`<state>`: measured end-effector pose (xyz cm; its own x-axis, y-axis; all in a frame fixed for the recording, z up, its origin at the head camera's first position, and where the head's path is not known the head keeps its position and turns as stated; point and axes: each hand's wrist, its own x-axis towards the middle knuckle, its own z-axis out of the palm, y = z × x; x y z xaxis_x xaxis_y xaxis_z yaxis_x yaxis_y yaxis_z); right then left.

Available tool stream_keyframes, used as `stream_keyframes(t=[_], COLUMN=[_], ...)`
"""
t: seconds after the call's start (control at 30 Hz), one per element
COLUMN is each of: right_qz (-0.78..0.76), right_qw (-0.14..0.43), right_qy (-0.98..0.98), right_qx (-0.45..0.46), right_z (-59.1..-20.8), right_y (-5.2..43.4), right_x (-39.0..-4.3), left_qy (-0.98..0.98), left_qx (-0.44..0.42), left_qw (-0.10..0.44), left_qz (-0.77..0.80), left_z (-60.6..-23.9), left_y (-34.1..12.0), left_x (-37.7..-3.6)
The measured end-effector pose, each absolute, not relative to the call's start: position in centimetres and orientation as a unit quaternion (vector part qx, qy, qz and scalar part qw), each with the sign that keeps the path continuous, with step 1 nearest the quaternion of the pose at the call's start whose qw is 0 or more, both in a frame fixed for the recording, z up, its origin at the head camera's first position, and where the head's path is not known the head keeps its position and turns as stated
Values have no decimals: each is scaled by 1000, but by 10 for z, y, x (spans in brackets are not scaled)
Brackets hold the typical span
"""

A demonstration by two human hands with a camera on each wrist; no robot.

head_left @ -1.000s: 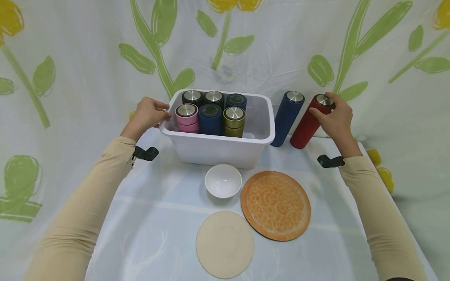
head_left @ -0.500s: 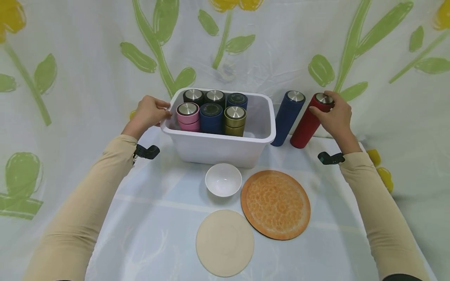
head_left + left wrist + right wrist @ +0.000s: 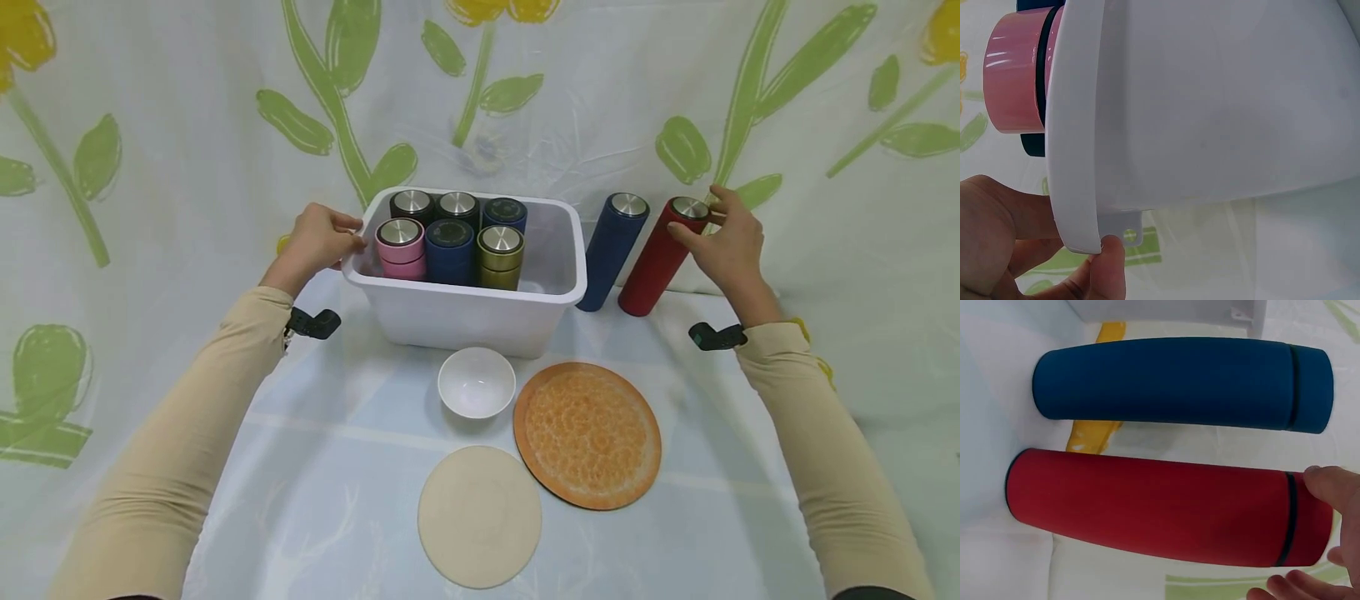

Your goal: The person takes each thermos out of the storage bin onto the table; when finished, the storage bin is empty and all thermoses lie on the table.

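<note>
A white plastic bin (image 3: 465,321) holds several upright bottles, among them a pink one (image 3: 399,235), a blue one (image 3: 448,237) and a gold one (image 3: 500,243). My left hand (image 3: 318,242) grips the bin's left rim; the left wrist view shows the thumb (image 3: 1110,269) under the rim (image 3: 1072,156) beside the pink bottle (image 3: 1013,87). Right of the bin stand a dark blue bottle (image 3: 611,254) and a red bottle (image 3: 660,262). My right hand (image 3: 723,237) is by the red bottle's steel cap, fingers loosened, and the thumb (image 3: 1329,487) just touches the red bottle (image 3: 1147,506).
In front of the bin sit a white bowl (image 3: 476,383), an orange round mat (image 3: 587,435) and a beige round mat (image 3: 480,515). A cloth printed with green leaves and yellow flowers covers the table and hangs behind it.
My right hand has loosened its hold on the red bottle's cap and shifted slightly right. The left hand stays on the bin's rim.
</note>
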<state>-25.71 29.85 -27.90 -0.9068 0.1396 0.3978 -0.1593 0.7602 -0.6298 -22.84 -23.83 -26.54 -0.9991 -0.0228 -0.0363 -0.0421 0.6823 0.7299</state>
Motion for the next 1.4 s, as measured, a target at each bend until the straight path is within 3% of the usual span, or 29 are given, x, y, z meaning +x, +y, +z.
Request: stream_keyframes(t=[0.33, 0.77, 1.4], right_qz=[318, 310, 306], right_qw=[252, 247, 302], right_qy=[-914, -918, -896], right_qx=[15, 24, 107], right_z=[-263, -248, -236], right_y=[296, 284, 252], right_x=[-243, -231, -220], left_qy=[918, 916, 917], left_qx=[-16, -19, -17], left_qw=[14, 19, 15], left_qz=[397, 401, 398], left_z=[-265, -265, -265], left_y=[-238, -238, -238], left_x=[-228, -227, -227])
